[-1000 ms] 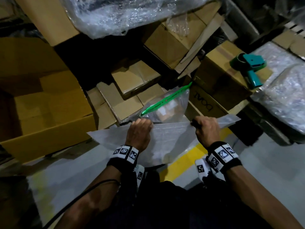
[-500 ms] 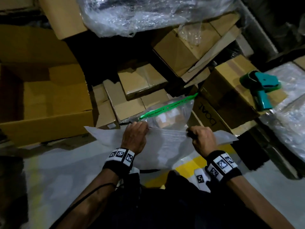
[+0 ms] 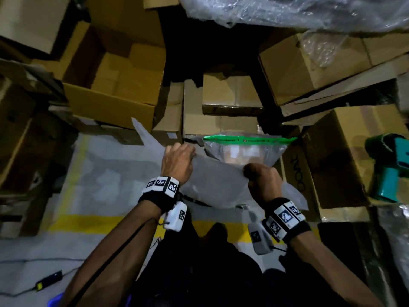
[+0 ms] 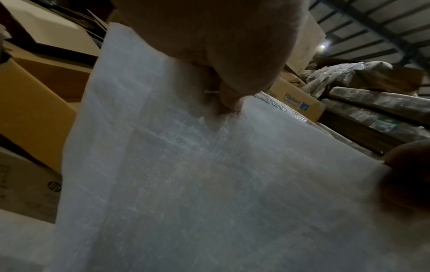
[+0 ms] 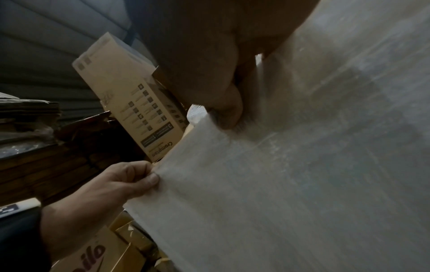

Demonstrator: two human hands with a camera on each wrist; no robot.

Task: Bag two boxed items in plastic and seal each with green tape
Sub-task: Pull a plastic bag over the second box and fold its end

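Plastic bag point(image 3: 221, 178) translucent, matt, faintly textured. Green tape point(image 3: 247, 140) glossy. Cardboard boxes point(image 3: 115, 89) matt brown. Bubble wrap point(image 3: 309, 12) shiny, crinkled. Tape dispenser point(image 3: 389, 167) smooth teal plastic.

Brown cardboard boxes point(image 3: 115, 89) crowd a grey floor point(image 3: 106, 173) marked with a yellow line point(image 3: 88, 222).

Dim storeroom. Grey floor point(image 3: 110, 173) with yellow line point(image 3: 88, 222) across it. Cardboard boxes point(image 3: 115, 85) stacked all round, some open, some flattened. Bubble wrap point(image 3: 298, 14) heaped on top at upper right. Black cable point(image 3: 26, 286) with small adapter on floor at lower left. Left wrist view: ribbed roof point(image 4: 384, 27) with dark beams, one small lamp point(image 4: 322, 46), wrapped bundles point(image 4: 372, 103) stacked at right. Right wrist view: corrugated wall point(image 5: 58, 46) behind a tall printed carton point(image 5: 130, 95), leaning.
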